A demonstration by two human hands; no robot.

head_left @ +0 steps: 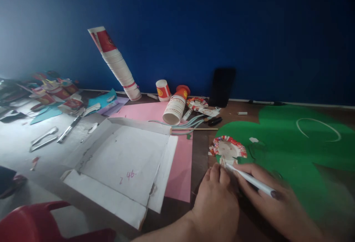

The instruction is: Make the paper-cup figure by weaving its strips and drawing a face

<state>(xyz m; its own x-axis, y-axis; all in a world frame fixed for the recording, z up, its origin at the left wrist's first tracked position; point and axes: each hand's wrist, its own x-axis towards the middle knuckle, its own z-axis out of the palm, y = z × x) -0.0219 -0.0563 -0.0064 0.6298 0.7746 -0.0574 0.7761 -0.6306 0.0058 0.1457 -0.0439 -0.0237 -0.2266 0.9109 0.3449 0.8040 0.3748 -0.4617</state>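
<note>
A cut-open paper cup (227,150), with its red patterned wall snipped into a fringe around a pale round base, lies on the edge of the green paper sheet (294,149). My left hand (217,201) is closed, its bent fingertips pressing the near end of the cup down; the palm side is hidden. Pinched in my right hand (273,205) is a white pen (253,181) with a dark end. Its tip touches or hovers just over the near part of the cup; I cannot tell which.
To the left sits a flattened white cardboard box (122,160) on pink paper (180,175). Stacked paper cups (119,68) lean against the blue wall, near a dark phone (222,86). A utility knife (68,129) and a red stool (33,221) are further left.
</note>
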